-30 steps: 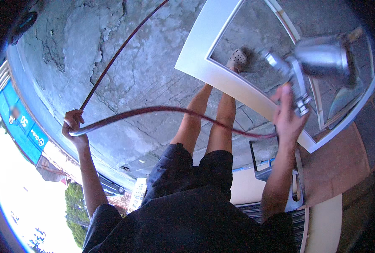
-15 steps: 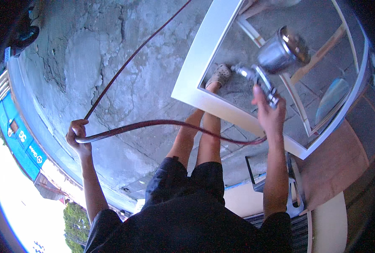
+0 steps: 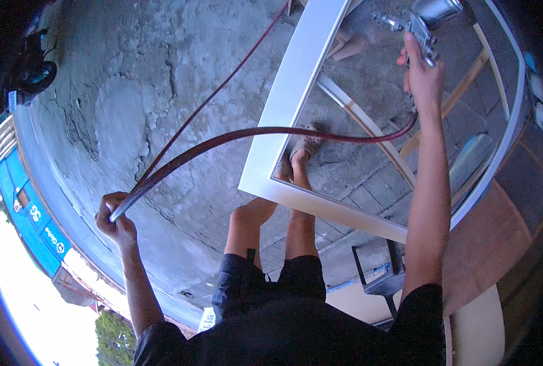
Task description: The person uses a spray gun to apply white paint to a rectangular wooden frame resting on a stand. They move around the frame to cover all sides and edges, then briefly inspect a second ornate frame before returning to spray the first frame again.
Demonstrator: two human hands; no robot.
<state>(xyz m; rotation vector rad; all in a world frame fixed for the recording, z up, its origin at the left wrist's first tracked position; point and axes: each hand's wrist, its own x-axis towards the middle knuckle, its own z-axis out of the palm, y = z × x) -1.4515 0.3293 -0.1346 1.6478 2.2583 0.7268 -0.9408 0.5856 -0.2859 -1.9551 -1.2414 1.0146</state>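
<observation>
Fingers of my right hand (image 3: 428, 76) are wrapped closely round the handle of a metal spray gun (image 3: 415, 27), one digit lying up along its body; whether the trigger is pressed, I cannot tell. The gun is silver and shiny, with a rounded silver cup (image 3: 436, 8) cut by the upper edge of the view; its nozzle end faces the upper left. It sits at the upper right, seen against the opening of a white frame (image 3: 288, 91). Reddish-brown hose (image 3: 247, 132) leads from below my right hand, bows across the frame's left side bar and reaches my left hand (image 3: 117, 218), whose fingers are curled about it; a further length runs from there to the upper edge. Pale bars (image 3: 344, 100) show through the frame's opening, and I cannot judge whether glass fills it. On edges: the frame's near bar passes behind my right forearm, contact not determinable. Dark chair (image 3: 384, 283) noted just left of that forearm, brown sheet (image 3: 485, 244) to its right. Widest room for moving is on the left, where cracked concrete floor (image 3: 125, 104) spreads between my left hand and the frame, crossed by the hose.
</observation>
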